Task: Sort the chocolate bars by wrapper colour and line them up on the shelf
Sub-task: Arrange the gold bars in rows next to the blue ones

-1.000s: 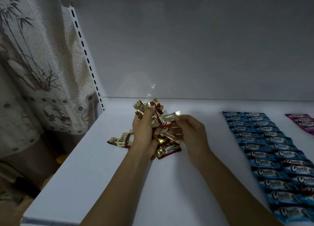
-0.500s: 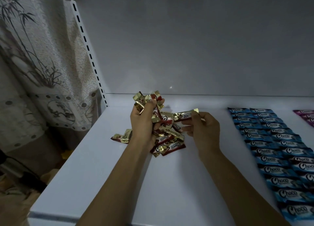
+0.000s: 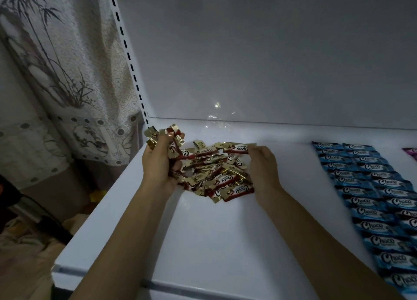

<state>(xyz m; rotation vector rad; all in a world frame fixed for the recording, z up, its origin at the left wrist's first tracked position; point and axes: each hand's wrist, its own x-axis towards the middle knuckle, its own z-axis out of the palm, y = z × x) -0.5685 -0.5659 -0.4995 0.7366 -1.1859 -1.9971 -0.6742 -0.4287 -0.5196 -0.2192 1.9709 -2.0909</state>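
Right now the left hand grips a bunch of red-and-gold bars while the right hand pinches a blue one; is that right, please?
Not quite: the head view shows the right hand pinching a red-and-gold bar, not a blue one. The left hand does grip a red-and-gold bunch.

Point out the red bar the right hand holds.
The red bar at the pile's far right, pinched by the right hand; the rest lie heaped or in the left hand.

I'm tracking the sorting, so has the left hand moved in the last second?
Yes. The left hand, gripping red bars, has shifted left, closer to the slotted upright.
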